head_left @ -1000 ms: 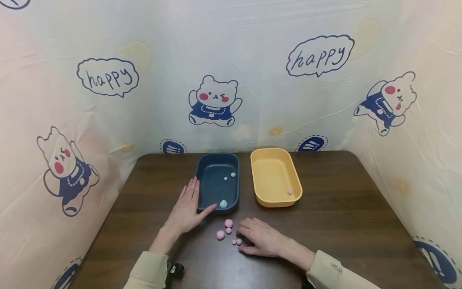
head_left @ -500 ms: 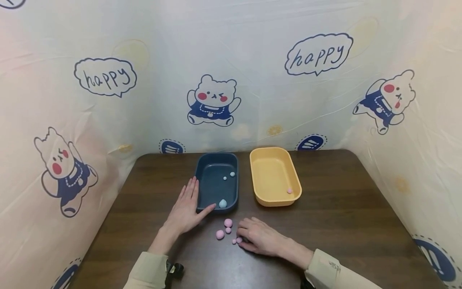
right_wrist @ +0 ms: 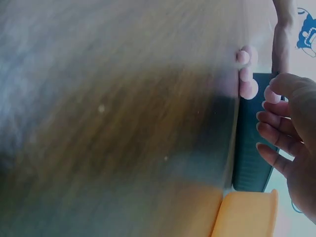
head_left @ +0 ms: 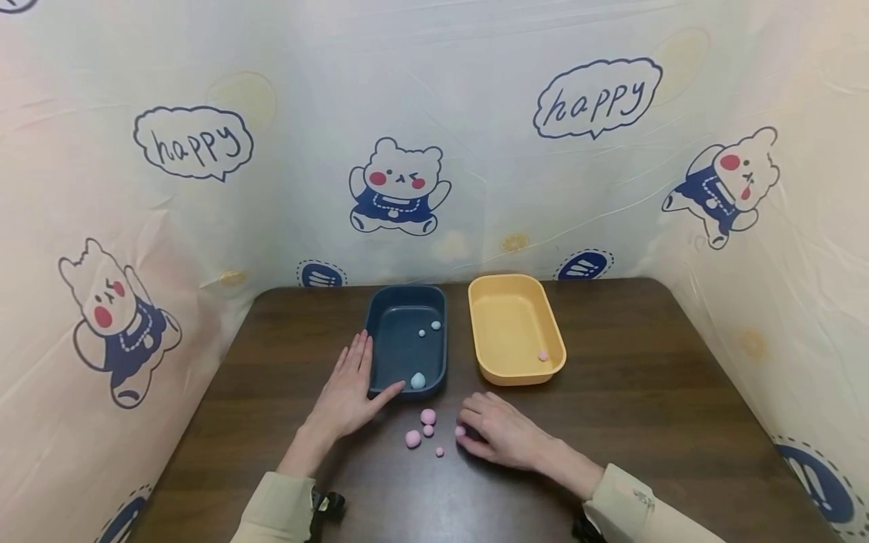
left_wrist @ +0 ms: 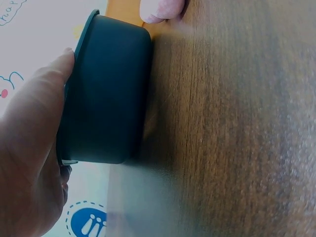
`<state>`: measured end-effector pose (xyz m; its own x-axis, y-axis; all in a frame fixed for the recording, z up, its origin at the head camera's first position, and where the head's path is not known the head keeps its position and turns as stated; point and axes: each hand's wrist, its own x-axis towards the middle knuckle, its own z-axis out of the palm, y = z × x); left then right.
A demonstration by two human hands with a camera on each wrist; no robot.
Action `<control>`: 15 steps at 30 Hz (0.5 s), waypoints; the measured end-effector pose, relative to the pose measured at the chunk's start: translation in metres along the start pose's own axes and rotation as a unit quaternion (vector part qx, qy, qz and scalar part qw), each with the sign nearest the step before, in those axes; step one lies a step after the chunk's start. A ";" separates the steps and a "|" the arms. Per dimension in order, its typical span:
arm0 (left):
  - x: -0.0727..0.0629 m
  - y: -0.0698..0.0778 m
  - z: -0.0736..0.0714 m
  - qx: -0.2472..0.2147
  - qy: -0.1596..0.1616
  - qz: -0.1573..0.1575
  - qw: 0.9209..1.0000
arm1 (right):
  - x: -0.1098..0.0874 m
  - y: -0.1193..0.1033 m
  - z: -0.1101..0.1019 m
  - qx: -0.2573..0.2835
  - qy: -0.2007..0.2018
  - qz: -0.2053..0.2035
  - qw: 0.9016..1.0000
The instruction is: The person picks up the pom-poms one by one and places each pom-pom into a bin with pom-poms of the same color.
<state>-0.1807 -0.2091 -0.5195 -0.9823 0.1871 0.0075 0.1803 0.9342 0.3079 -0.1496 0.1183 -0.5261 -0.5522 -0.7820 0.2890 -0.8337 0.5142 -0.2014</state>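
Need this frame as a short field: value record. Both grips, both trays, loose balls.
left grip: fingers straight, touching rim of dark blue tray
right grip: pinches pink ball between thumb and finger
dark blue tray contents: three light blue pieces, largest at the near end
yellow tray contents: one pink ball, toward near right corner
loose on table: four pink balls, on the near side of the dark blue tray
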 end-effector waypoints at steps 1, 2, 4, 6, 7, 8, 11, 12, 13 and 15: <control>0.000 0.000 0.000 0.000 -0.001 0.000 1.000 | 0.000 0.001 0.000 -0.004 0.006 -0.001 1.000; 0.000 0.000 0.000 0.000 0.000 0.000 1.000 | 0.000 0.002 -0.001 -0.009 0.014 -0.005 1.000; 0.000 0.000 0.000 -0.001 0.000 0.000 1.000 | 0.000 0.003 -0.002 -0.017 0.032 -0.010 0.999; 0.000 0.000 -0.001 0.000 0.000 0.001 1.000 | 0.001 0.005 -0.004 -0.025 0.049 -0.013 0.998; 0.000 0.000 -0.001 0.001 0.001 0.002 1.000 | 0.001 0.006 -0.005 -0.029 0.057 -0.014 0.998; 0.000 0.000 -0.001 0.001 0.001 0.003 1.000 | 0.001 0.008 -0.006 -0.033 0.064 -0.014 0.997; 0.000 0.000 -0.001 0.001 -0.001 0.003 1.000 | 0.002 0.012 -0.010 -0.041 0.078 -0.009 0.996; 0.000 -0.001 0.000 0.002 0.000 0.003 1.000 | 0.003 0.013 -0.012 -0.043 0.080 -0.006 0.996; 0.000 -0.001 0.000 0.001 -0.001 0.003 1.000 | 0.003 0.015 -0.014 -0.045 0.082 -0.002 0.996; 0.000 -0.001 0.000 0.000 -0.001 0.003 1.000 | 0.003 0.019 -0.018 -0.046 0.085 0.005 0.995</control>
<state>-0.1806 -0.2102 -0.5199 -0.9810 0.1936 0.0075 0.1865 0.9329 0.3080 -0.1672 0.1316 -0.5116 -0.5473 -0.7095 0.4438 -0.8210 0.5581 -0.1203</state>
